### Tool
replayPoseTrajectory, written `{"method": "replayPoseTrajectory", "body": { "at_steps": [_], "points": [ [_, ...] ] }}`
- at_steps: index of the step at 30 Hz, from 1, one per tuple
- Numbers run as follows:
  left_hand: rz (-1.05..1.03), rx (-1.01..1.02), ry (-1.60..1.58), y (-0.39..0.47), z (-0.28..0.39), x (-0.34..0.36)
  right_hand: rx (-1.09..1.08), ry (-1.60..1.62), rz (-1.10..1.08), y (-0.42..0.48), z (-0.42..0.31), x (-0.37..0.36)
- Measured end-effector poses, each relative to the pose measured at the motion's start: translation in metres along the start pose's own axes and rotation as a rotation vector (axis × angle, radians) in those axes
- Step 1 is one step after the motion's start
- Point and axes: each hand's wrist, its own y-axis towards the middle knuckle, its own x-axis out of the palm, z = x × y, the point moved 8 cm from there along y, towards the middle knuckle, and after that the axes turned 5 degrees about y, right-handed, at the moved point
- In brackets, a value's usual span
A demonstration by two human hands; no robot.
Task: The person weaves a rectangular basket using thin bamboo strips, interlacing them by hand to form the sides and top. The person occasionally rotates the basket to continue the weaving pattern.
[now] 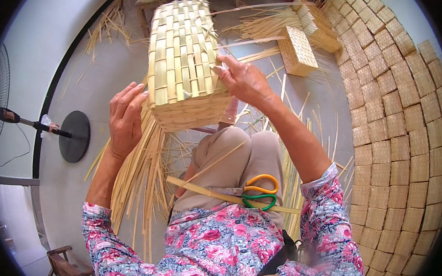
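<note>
A rectangular box woven of pale plant strips, perhaps bamboo [185, 56], is raised above my knees, one broad woven face towards me. My right hand [246, 79] grips its right edge between thumb and fingers. Beside the box's lower left edge is my left hand [125, 113], fingers half curled with nothing seen in them; whether the fingertips touch the weave I cannot tell. Across my lap lie scissors [260, 194] with one orange and one green handle loop. A flat strip [197, 190] passes under them, and a thinner strip [218, 161] rests over my thigh.
Stacked woven boxes [400, 149] form a wall on the right. Another woven box [298, 51] stands on the floor ahead. Loose strips [140, 177] spread left of my legs, with more [267, 23] further ahead. A pedestal fan's round base [74, 136] and a wooden chair [72, 274] are at left.
</note>
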Motion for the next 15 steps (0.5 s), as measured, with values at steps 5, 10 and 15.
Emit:
{"method": "replayPoseTrajectory", "body": {
  "at_steps": [5, 10, 15],
  "points": [
    [-0.153, 0.044, 0.011, 0.031, 0.065, 0.011, -0.201, 0.196, 0.135, -0.027, -0.027, 0.022],
    [-0.240, -0.040, 0.146, 0.024, 0.058, 0.042, -0.424, 0.192, 0.098, -0.053, -0.027, 0.031],
    [-0.144, -0.106, 0.167, -0.005, 0.007, 0.032, -0.033, 0.258, 0.080, -0.093, 0.087, -0.002]
  ]
}}
